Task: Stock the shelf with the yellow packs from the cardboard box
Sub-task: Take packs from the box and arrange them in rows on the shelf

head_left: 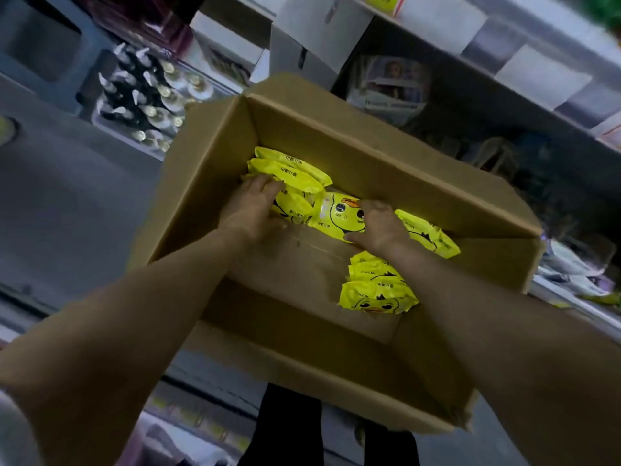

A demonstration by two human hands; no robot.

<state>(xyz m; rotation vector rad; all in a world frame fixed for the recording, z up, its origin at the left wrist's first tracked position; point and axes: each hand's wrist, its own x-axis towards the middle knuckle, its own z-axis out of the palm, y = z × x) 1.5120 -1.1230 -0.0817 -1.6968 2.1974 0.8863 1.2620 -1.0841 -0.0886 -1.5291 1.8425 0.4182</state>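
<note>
Inside the box (369, 153) at twelve o'clock, left hand (250, 211) and right hand (378, 227) clutch slick packs (337, 215) that may slip.

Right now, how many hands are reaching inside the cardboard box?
2. The left hand lies on the far-left pile of yellow packs; the right hand pinches the duck-face pack at the middle of the cardboard box.

I see dim shop aisle; shelves (497, 48) upper right, white label strips (541, 79) on edges; pump bottles (148, 99) racked upper left; light low.
</note>
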